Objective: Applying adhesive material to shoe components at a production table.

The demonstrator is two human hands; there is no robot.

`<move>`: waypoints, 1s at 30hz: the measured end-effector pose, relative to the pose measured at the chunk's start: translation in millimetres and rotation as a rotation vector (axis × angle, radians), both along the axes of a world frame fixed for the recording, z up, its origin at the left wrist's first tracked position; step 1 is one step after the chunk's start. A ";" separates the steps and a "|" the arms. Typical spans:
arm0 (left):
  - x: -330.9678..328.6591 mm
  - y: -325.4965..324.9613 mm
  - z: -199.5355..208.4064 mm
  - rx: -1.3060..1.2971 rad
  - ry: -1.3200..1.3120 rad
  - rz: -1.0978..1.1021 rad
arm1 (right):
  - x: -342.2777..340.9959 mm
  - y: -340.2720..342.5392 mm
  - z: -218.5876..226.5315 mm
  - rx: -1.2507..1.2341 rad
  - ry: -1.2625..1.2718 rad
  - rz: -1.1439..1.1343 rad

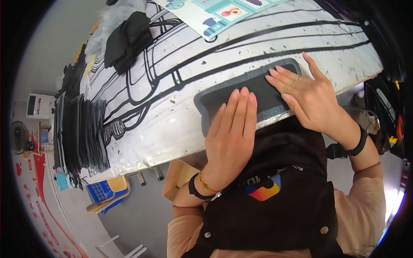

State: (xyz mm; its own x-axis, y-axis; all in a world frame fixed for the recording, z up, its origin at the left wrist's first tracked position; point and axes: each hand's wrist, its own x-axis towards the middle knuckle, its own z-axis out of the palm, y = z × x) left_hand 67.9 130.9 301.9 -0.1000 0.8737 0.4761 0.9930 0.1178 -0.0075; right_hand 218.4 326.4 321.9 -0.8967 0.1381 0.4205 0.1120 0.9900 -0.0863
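Observation:
A flat, black, rounded-rectangle piece point(264, 92) with a dark grey border lies along the near edge of the table; its material looks like fabric or thin foam, though I cannot tell which. Across its left part rests my left hand point(232, 133), fingers stretched out and close together, palm down. My right hand point(309, 94) lies flat on the right end, its fingers pointing left and one finger spread upward past the piece's corner. Neither hand grips anything; both press or rest on the surface. The covered parts of the piece are hidden under them.
The white table point(172, 116) carries black line patterns. A tall row of stacked dark pieces point(79, 133) stands at its left end. Farther back are a black pile point(129, 43), clear plastic point(112, 21) and a printed sheet point(211, 21). Below are a cardboard box point(174, 178) and a stool point(118, 185).

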 end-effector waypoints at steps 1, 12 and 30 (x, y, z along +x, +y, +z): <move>0.1 -4.0 4.8 -0.030 -0.031 -0.017 | 0.1 -1.2 2.0 0.018 0.017 0.013; -36.1 -43.4 27.6 -0.089 -0.293 -0.211 | 28.0 62.0 -49.7 -1.366 0.924 -0.010; -239.5 -205.1 218.0 0.272 0.650 1.274 | 24.9 59.4 -48.8 -1.372 0.699 0.048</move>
State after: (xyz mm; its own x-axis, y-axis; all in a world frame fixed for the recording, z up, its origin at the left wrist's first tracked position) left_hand -171.6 -74.2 519.9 -0.4294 0.2361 0.8717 0.0467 0.9697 -0.2397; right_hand 243.3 385.8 273.0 -0.5957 0.7354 0.3230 -0.3659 0.1095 -0.9242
